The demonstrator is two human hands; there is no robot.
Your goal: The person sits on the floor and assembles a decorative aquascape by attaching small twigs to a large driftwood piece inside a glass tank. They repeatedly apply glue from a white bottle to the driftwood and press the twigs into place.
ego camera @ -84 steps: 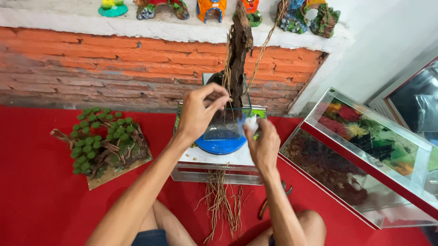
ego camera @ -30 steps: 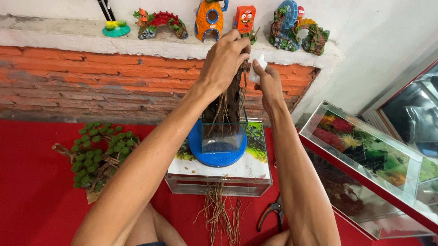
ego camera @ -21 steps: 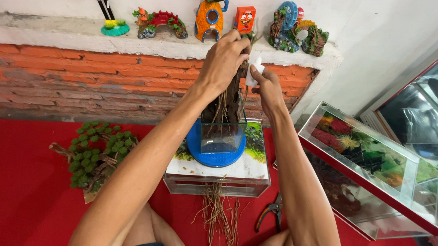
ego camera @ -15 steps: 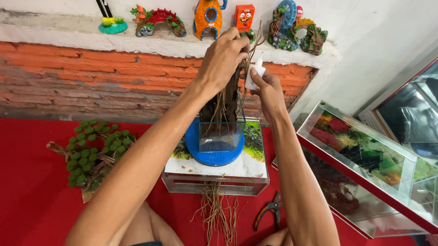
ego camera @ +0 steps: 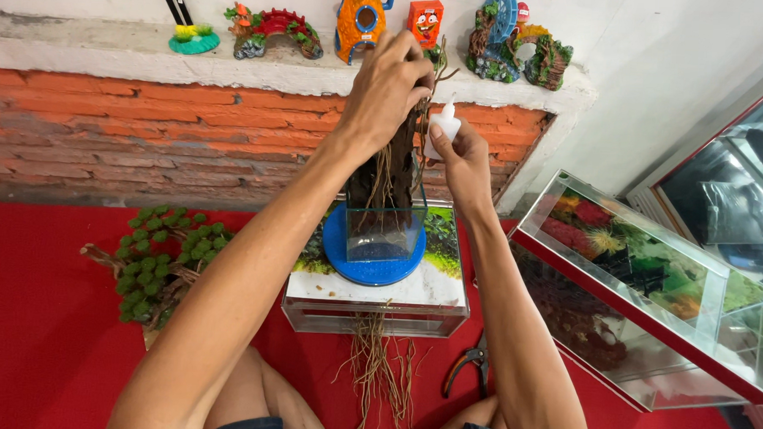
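Note:
A tall dark piece of driftwood [ego camera: 381,179] with thin hanging roots stands upright in a small clear glass cube [ego camera: 387,232] on a blue round turntable [ego camera: 371,267]. My left hand [ego camera: 388,81] grips the top of the driftwood, pressing roots against it. My right hand [ego camera: 455,154] holds a small white squeeze bottle [ego camera: 444,125] with its tip against the wood just below my left hand. The turntable rests on an upturned small glass tank [ego camera: 377,297] with a printed plant picture.
Loose thin roots [ego camera: 382,371] and black-handled pliers [ego camera: 467,365] lie on the red floor by my knees. A moss-ball tree [ego camera: 158,257] stands at left. A long glass aquarium [ego camera: 650,283] sits at right. Colourful aquarium ornaments [ego camera: 367,19] line the ledge above the brick wall.
Both hands rose from the glass cube's rim to the top of the driftwood. Over the last second they have barely shifted, the bottle staying at the wood.

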